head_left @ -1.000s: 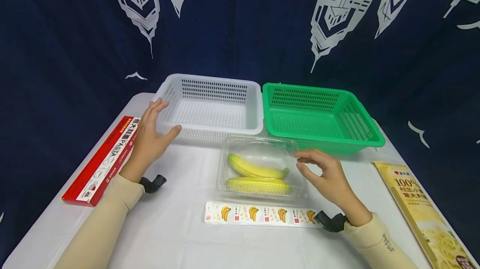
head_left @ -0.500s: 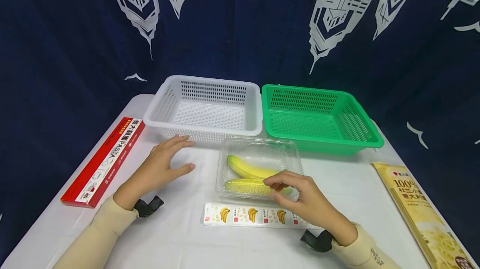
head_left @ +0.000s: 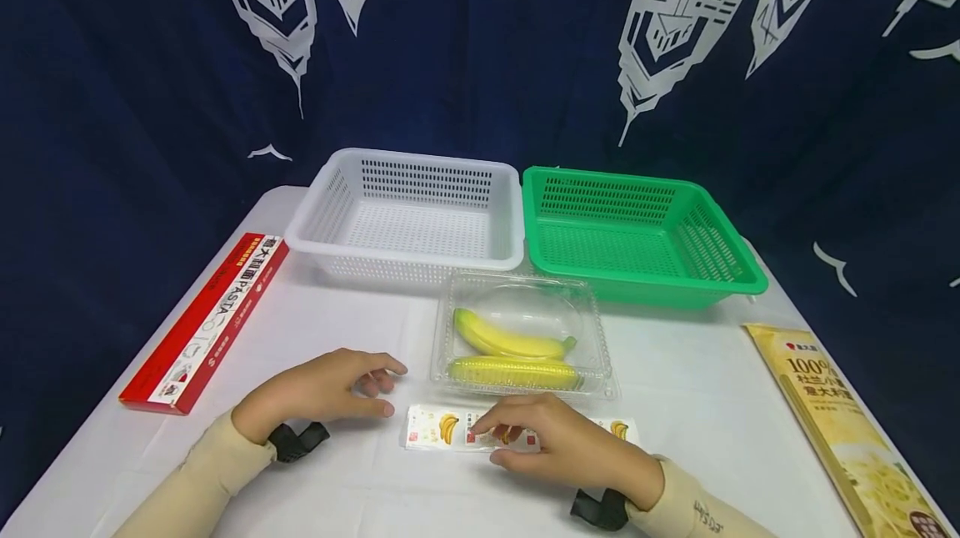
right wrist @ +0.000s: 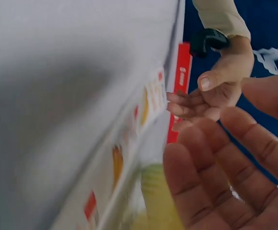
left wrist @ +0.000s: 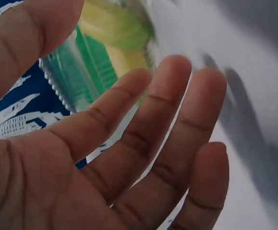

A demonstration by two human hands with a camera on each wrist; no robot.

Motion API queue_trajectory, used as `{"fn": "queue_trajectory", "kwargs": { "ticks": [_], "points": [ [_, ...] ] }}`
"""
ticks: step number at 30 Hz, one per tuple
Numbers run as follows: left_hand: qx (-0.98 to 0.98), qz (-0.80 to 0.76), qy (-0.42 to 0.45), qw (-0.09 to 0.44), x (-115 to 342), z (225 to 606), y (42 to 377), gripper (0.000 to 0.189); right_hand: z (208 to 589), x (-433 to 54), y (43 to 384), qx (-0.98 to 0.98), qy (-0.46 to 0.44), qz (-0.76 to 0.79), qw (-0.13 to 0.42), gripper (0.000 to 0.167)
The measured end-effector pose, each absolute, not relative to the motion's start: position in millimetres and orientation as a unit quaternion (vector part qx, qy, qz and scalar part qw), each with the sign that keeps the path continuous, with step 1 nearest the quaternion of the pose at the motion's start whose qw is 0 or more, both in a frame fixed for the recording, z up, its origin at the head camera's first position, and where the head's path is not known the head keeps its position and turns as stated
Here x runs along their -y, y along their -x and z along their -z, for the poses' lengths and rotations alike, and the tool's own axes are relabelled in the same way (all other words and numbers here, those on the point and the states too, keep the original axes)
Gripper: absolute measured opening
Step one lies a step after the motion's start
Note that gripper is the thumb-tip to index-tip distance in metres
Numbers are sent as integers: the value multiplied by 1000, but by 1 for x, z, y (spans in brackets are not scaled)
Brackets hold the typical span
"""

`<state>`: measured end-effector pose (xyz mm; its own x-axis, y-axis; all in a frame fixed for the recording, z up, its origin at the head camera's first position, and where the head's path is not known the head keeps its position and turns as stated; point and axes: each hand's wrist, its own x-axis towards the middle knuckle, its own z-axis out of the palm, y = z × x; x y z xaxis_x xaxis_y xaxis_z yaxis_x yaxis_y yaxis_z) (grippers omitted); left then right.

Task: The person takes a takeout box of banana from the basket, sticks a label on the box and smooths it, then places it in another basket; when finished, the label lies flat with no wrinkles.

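Note:
A strip of banana-printed stickers (head_left: 427, 427) lies on the white table. My right hand (head_left: 562, 442) hovers over its middle, fingers loosely bent and holding nothing; whether they touch it I cannot tell. To the strip's left, my left hand (head_left: 326, 388) is held with thumb and fingers apart, nothing between them. The left wrist view shows that hand's palm (left wrist: 124, 153) and relaxed fingers. Behind the strip sits a clear plastic box (head_left: 592, 321) with its lid down. Inside it are a banana (head_left: 510, 338) and, nearer, a corn cob (head_left: 513, 372).
A white basket (head_left: 405, 258) and a green basket (head_left: 652, 275) stand side by side at the back. On the left lies a red pasta box (head_left: 202, 325). A yellow pasta packet (head_left: 847, 429) lies along the right edge. A dark blue curtain (head_left: 465, 71) hangs behind.
My left hand has left the white basket's corner and come nearer, toward the strip. My right hand has moved from the clear box's right side, across its front, down to the sticker strip.

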<state>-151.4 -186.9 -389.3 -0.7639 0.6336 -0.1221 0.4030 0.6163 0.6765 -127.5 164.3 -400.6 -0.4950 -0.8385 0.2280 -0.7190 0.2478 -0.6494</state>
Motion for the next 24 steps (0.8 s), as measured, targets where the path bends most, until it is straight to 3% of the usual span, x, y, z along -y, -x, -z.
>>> {"fn": "queue_trajectory", "kwargs": {
  "ticks": [6,17,24],
  "points": [
    [-855,-351,-292,245,179,398,151,42,405,-151,128,-799,489,336,97,26],
    [-832,-360,-310,286,166,404,157,14,403,-126,129,-832,441,310,130,30],
    [-816,-366,-322,311,160,406,161,9,404,-112,130,-836,444,293,130,29]
  ]
}}
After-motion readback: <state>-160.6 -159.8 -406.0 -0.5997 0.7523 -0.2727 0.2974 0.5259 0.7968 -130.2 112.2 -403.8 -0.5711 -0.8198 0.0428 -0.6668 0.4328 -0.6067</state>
